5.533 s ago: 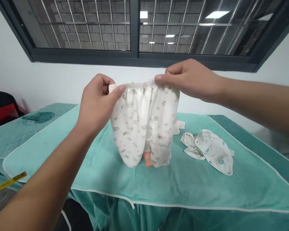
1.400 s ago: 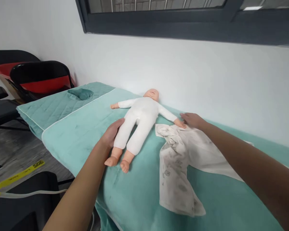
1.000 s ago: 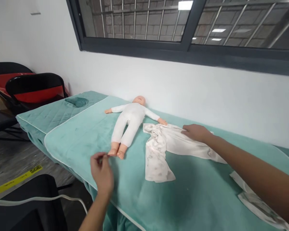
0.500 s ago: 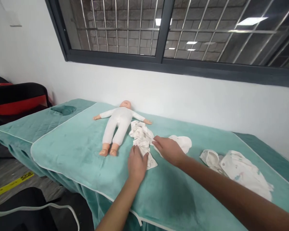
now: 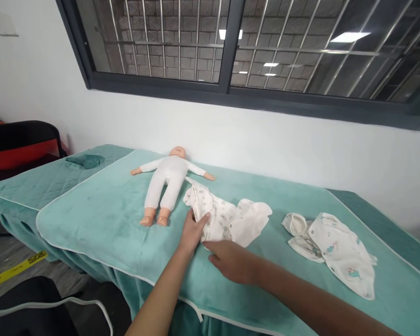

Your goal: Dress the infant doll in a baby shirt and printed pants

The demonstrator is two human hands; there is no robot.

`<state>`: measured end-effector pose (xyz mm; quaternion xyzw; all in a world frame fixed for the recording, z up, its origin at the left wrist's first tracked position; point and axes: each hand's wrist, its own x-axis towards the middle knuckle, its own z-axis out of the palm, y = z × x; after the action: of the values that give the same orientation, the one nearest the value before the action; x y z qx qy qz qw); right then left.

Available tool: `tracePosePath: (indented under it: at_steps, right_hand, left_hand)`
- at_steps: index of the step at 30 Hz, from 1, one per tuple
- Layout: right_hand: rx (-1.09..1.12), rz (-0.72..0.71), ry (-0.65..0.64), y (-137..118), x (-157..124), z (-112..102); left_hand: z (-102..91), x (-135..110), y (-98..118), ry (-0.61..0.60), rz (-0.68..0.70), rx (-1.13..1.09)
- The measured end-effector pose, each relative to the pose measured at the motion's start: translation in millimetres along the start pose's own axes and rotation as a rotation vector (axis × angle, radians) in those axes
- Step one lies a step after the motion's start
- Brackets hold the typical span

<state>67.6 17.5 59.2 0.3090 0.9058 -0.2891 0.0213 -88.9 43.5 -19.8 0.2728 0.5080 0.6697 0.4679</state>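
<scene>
I judge the printed garment (image 5: 215, 210) light, soft and best held by its edges: my left hand (image 5: 192, 233) pinches one, while my right hand (image 5: 233, 262) hides its grip.

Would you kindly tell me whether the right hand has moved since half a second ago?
Yes: the right hand has moved toward the wearer, away from the window frame.

White garment (image 5: 221, 215) with dark motifs, white-edged teal mat (image 5: 98, 210)
</scene>
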Motion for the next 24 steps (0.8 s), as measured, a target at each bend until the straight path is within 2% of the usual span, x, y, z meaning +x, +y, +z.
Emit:
tracePosePath:
  at_steps: [2, 4, 6, 9, 11, 13, 15, 17, 19, 21, 23, 24]
  right_hand:
    - [0.080, -0.049, -0.046, -6, -2, 5]
    - [0.178, -0.046, -0.019, -5, -2, 5]
    - [0.271, 0.019, 0.114, 4, 1, -2]
    - [0.426, 0.232, 0.367, 29, 7, -14]
    - [0.559, 0.313, 0.452, 43, 9, -17]
    - [0.728, 0.240, 0.454, 49, 7, -15]
    - [0.903, 0.129, 0.399, 48, 2, -14]
    - [0.985, 0.097, 0.368, 45, -4, -18]
    - [0.933, 0.128, 0.441, 40, -9, -27]
    - [0.852, 0.160, 0.579, 34, -13, -41]
    - [0.920, 0.144, 0.668, 24, -16, -53]
    - [1.003, 0.110, 0.680, 17, -17, -57]
  left_hand:
    - [1.7, 4, 2, 0.047, -0.024, 0.064]
    - [3.3, 9, 4, 0.067, -0.066, 0.068]
    - [5.8, 11, 6, 0.038, -0.095, 0.034]
    - [15.1, 4, 6, -0.041, -0.149, -0.047]
    - [24.3, -6, 5, -0.125, -0.197, -0.111]
    - [32.9, -19, 5, -0.218, -0.251, -0.160]
    - [37.8, -31, 7, -0.311, -0.315, -0.204]
    - [37.9, -39, 11, -0.374, -0.360, -0.257]
    - [34.8, -44, 16, -0.354, -0.351, -0.264]
    - [31.8, -49, 23, -0.263, -0.275, -0.176]
    - [31.2, -55, 27, -0.212, -0.179, -0.096]
    - [32.0, -58, 28, -0.223, -0.147, -0.099]
